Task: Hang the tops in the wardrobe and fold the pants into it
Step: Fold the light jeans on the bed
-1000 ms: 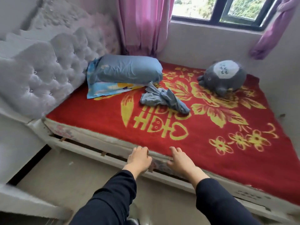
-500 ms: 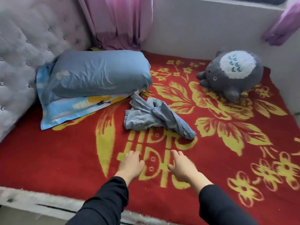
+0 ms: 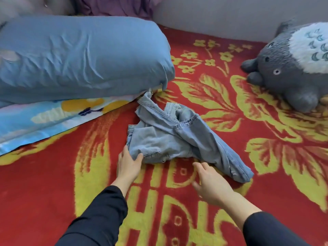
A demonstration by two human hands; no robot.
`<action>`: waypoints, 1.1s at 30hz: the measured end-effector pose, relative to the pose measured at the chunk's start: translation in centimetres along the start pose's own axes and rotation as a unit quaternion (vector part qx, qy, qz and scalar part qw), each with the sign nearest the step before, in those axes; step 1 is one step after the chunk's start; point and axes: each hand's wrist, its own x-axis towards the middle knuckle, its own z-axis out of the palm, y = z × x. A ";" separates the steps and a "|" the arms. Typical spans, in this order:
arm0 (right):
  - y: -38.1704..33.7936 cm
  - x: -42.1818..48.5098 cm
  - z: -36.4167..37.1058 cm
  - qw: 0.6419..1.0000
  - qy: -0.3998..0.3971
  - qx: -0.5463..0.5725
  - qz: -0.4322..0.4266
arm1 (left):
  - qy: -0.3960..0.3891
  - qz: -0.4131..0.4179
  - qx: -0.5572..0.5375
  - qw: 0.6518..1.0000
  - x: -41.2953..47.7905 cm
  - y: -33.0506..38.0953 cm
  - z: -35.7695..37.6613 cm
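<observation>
A crumpled pair of light blue denim pants (image 3: 170,137) lies on the red and yellow blanket (image 3: 230,192), one leg trailing to the lower right. My left hand (image 3: 128,166) lies at the pants' near left corner, fingers along the left edge and thumb at the lower hem, touching the fabric with the corner between them. My right hand (image 3: 211,183) hovers with loosely spread fingers just short of the trailing leg, holding nothing. No tops and no wardrobe are in view.
A blue pillow (image 3: 79,57) rests on a flowered blue pillowcase (image 3: 53,119) at the left, touching the pants' far end. A grey plush toy (image 3: 294,68) sits at the right. The wall and a pink curtain (image 3: 113,6) close the far side.
I have leaned in over the bed. Both hands moved forward from the bed's edge across the blanket to the pants, the left one reaching the near corner.
</observation>
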 end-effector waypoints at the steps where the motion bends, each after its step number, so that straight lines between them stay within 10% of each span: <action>1: 0.3 1.2 0.1 1.000 0.015 -0.015 -0.006 | -0.005 -0.010 -0.031 0.999 1.4 0.0 0.3; 11: 2.1 9.0 -1.4 0.979 0.071 -0.125 0.142 | -0.224 0.200 0.064 0.952 -2.1 -4.5 2.3; 16: 4.7 7.5 -0.5 0.964 0.077 0.144 0.209 | -0.246 0.203 0.114 0.941 -4.6 -7.3 1.7; 21: 8.9 3.6 -5.8 0.658 0.317 0.523 0.439 | -0.177 0.215 0.176 0.944 -6.1 -4.5 1.2; 23: 11.2 1.1 -8.2 0.592 0.400 0.536 0.450 | -0.166 0.238 0.197 0.936 -7.5 -3.6 1.1; 26: 12.9 -2.2 -9.0 0.653 0.389 0.533 0.372 | -0.171 0.333 0.229 0.899 -10.6 -3.1 2.0; 29: 11.3 -4.0 -6.7 0.828 0.257 0.399 0.298 | -0.266 0.437 0.249 0.822 -15.1 -3.3 4.2; 31: 9.2 -4.0 -4.2 0.903 0.147 0.329 0.235 | -0.373 0.368 0.264 0.810 -17.7 -3.8 5.3; 33: 6.4 -3.7 -1.4 0.947 0.033 0.285 0.144 | -0.366 0.216 0.257 0.868 -18.6 -4.6 5.6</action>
